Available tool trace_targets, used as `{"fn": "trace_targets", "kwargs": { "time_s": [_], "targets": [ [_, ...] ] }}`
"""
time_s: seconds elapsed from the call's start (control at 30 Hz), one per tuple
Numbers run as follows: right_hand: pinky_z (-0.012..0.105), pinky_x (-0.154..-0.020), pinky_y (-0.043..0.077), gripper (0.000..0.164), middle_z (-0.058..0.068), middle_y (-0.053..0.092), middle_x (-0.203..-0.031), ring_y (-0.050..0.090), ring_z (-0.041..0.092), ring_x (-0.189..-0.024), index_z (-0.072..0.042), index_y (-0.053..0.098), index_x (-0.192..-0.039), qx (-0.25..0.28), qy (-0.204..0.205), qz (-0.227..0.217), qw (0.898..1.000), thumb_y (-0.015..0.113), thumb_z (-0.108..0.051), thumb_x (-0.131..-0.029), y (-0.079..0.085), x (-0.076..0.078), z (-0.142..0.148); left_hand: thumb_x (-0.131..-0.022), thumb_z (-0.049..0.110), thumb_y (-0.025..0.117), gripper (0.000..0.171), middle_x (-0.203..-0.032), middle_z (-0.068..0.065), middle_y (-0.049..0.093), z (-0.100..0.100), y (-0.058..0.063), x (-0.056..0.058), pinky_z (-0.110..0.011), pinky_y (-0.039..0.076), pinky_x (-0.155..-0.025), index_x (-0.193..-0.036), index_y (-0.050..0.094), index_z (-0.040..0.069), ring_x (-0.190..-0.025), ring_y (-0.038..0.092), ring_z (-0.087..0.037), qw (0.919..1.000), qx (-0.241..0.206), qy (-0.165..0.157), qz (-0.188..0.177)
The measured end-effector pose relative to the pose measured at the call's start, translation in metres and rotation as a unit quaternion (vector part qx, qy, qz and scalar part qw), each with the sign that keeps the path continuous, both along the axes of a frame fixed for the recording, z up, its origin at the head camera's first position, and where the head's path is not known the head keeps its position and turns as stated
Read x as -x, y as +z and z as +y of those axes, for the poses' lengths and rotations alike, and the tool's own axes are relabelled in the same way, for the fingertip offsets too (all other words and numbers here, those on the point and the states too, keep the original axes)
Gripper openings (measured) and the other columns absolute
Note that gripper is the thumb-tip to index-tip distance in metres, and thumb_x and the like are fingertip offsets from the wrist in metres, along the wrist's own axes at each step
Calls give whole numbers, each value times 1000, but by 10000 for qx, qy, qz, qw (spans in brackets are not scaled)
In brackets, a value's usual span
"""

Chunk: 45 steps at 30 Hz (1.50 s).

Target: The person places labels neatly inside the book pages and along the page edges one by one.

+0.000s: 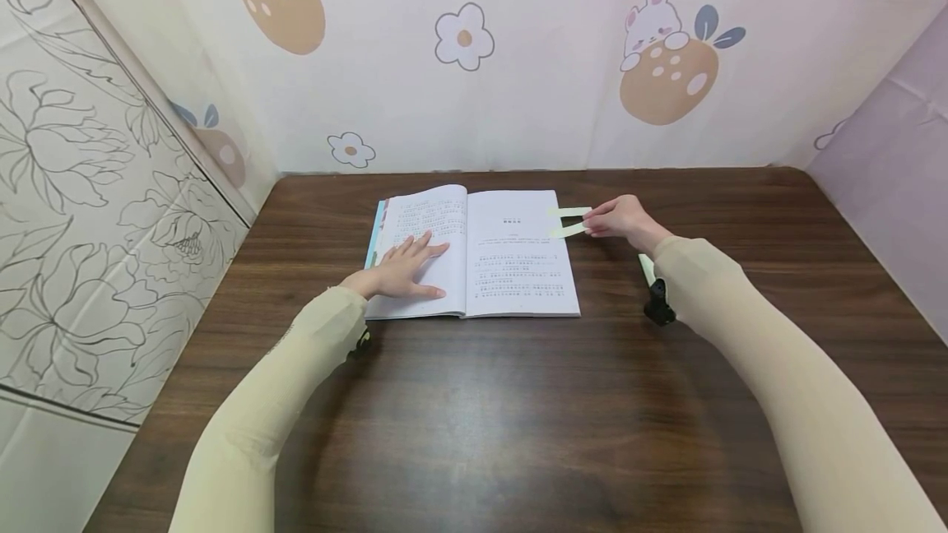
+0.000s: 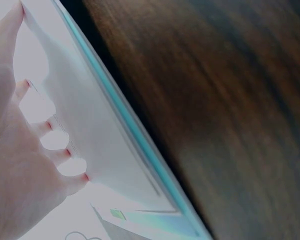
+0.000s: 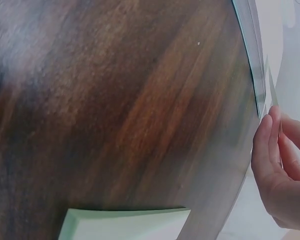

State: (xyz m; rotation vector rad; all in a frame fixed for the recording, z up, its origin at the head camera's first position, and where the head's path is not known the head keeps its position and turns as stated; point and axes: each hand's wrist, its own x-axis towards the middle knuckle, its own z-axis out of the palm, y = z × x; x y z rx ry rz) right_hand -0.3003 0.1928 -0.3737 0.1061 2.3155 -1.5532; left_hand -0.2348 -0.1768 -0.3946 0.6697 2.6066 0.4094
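An open book (image 1: 518,270) lies on the table, printed text on both pages. My left hand (image 1: 403,270) rests with fingers spread on its left page; in the left wrist view the fingertips (image 2: 65,152) touch the paper. Beyond the book's right edge, my right hand (image 1: 622,219) pinches a pale green paper strip (image 1: 569,231) between thumb and fingers, its far end over the right page. Just above it, a second pale strip (image 1: 569,211) crosses the page edge, its outer end right at the fingertips. The pinched strip (image 3: 271,85) stands up from the fingers in the right wrist view.
A pale green paper pad (image 3: 127,224) lies on the table, partly hidden under the right wrist in the head view. The brown wooden table (image 1: 459,418) meets a patterned curtain (image 1: 533,64) at the back. A flower-patterned panel (image 1: 81,171) stands on the left.
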Motion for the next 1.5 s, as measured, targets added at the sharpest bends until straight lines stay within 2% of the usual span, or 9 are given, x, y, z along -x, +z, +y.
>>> {"fn": "trace_targets", "kwargs": {
  "time_s": [0.23, 0.4, 0.5, 0.63, 0.87, 1.03, 1.17, 1.33, 1.5],
  "targets": [
    [33, -73, 50, 35, 10, 65, -73, 62, 9, -61, 21, 48, -111, -157, 80, 81, 9998, 57, 3, -82, 1, -2, 0, -80, 51, 55, 81, -148, -13, -6, 1, -1, 0, -58, 4, -101, -143, 12, 23, -132, -4, -39, 9999, 78, -55, 64],
    [35, -70, 51, 30, 22, 65, -83, 63, 13, -63, 20, 53, -105, -810, 269, 616, 9944, 56, 1, -83, -1, -4, 1, -79, 53, 55, 82, -148, -11, -7, 1, -1, 0, -58, 2, -101, -143, 12, 25, -132, -6, -38, 10000, -2, 12, -45],
    [38, -69, 51, 24, 27, 63, -88, 65, 23, -67, 16, 58, -100, -1665, 392, 1205, 9779, 55, -2, -84, 0, -8, 1, -77, 60, 52, 83, -148, -10, -8, -1, -3, -1, -60, 0, -100, -143, 12, 29, -132, -7, -39, 9996, -262, -11, -53],
    [43, -70, 44, 22, 26, 61, -90, 61, 33, -77, 12, 60, -96, -2643, 478, 1938, 9436, 52, -6, -86, 4, -14, 0, -77, 59, 53, 83, -148, -10, -8, -1, -1, -2, -59, 1, -100, -143, 11, 29, -132, -7, -38, 9998, -200, 2, -49],
    [44, -60, 44, 24, 22, 60, -88, 55, 30, -72, 7, 60, -98, -3351, 590, 2558, 9049, 47, -10, -87, 2, -22, -3, -80, 52, 56, 82, -148, -11, -7, 1, 1, -2, -57, 3, -102, -143, 12, 25, -132, -5, -37, 9999, 45, 39, -81],
    [44, -64, 44, 26, 25, 57, -95, 53, 30, -75, 9, 57, -104, -3424, 884, 2769, 8935, 47, -9, -87, 0, -31, -8, -80, 52, 56, 82, -148, -12, -7, 2, 1, -2, -57, 3, -101, -143, 12, 24, -132, -5, -38, 9999, 73, 23, -78],
    [49, -82, 39, 29, 27, 55, -105, 54, 35, -92, 10, 55, -108, -3418, 1167, 2888, 8866, 49, -11, -88, -2, -36, -13, -80, 51, 56, 82, -148, -13, -7, 2, 1, -2, -58, 3, -101, -143, 12, 24, -132, -5, -39, 10000, 58, 3, -76],
    [49, -90, 35, 39, 26, 50, -118, 49, 36, -107, 9, 49, -118, -3303, 1626, 2747, 8882, 50, -17, -89, -6, -41, -18, -80, 51, 56, 82, -148, -12, -6, 1, 2, -2, -58, 3, -101, -143, 12, 24, -132, -5, -38, 10000, 50, -1, -64],
    [53, -101, 18, 59, 24, 35, -135, 29, 34, -126, 7, 35, -131, -3511, 2343, 2509, 8712, 48, -33, -90, -10, -45, -21, -80, 51, 57, 82, -148, -13, -7, 1, 2, -2, -59, 3, -101, -143, 12, 24, -132, -5, -38, 10000, 7, -6, -62]
  ]
}}
